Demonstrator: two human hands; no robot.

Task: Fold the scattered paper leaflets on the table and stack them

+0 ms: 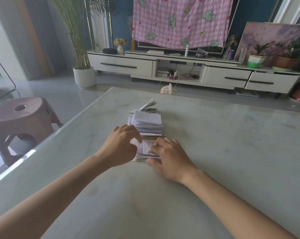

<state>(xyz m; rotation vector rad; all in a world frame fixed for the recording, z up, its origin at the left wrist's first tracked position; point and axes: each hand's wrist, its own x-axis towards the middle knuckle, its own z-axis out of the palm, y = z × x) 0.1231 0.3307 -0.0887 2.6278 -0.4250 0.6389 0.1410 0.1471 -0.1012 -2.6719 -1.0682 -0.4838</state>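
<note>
A white printed leaflet [144, 147] lies on the pale table [223, 144] between my hands, on top of other papers. My left hand [119, 149] has its fingertips curled down onto the leaflet's left edge, pinching it. My right hand [168, 157] lies over the leaflet's right side with fingers spread and pressing it flat. Just beyond them stands a stack of folded leaflets [147, 122]. A small folded leaflet [149, 106] sits half open behind the stack.
A pink plastic stool [23, 118] stands off the table's left edge. Beyond the table are a white TV cabinet [180, 66], a potted plant [84, 76] and a small white fan [166, 87] on the floor.
</note>
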